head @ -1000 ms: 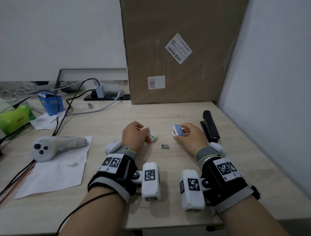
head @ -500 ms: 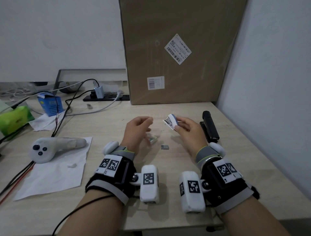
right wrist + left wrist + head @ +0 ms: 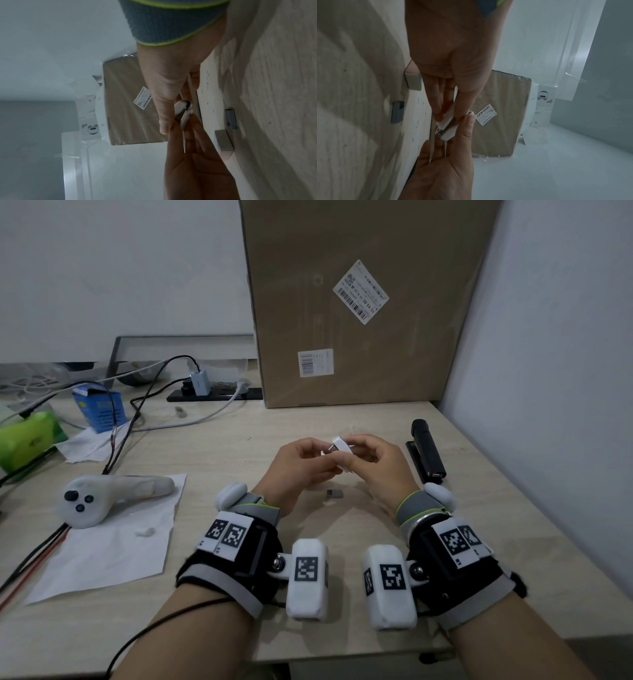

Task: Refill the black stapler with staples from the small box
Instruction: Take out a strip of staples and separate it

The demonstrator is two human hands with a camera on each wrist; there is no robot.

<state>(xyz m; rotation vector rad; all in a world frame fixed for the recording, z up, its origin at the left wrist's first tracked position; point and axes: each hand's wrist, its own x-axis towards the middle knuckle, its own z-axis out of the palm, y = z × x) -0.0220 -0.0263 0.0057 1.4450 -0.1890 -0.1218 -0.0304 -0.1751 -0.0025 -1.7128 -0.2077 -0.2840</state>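
Note:
The small white staple box [image 3: 342, 445] is held above the table between both hands. My right hand [image 3: 363, 451] grips its body with thumb and fingers. My left hand [image 3: 320, 455] pinches its open end, where something metallic shows [image 3: 443, 130]; whether that is staples I cannot tell. In the right wrist view the box [image 3: 180, 108] sits between the right thumb and the left fingertips. The black stapler [image 3: 426, 450] lies closed on the table just right of my right hand. A short grey staple strip [image 3: 334, 494] lies on the table below the hands, beside a beige box part [image 3: 413, 81].
A large cardboard box [image 3: 359, 302] stands against the wall behind the hands. The grey wall [image 3: 548, 371] is close on the right. At the left are a white controller [image 3: 102, 498] on paper [image 3: 102, 553], cables, a blue carton [image 3: 99, 409] and a power strip [image 3: 215, 395].
My right hand has lifted the staple box off the table and turned it. My left hand has left the box part on the table and come up to the box's open end.

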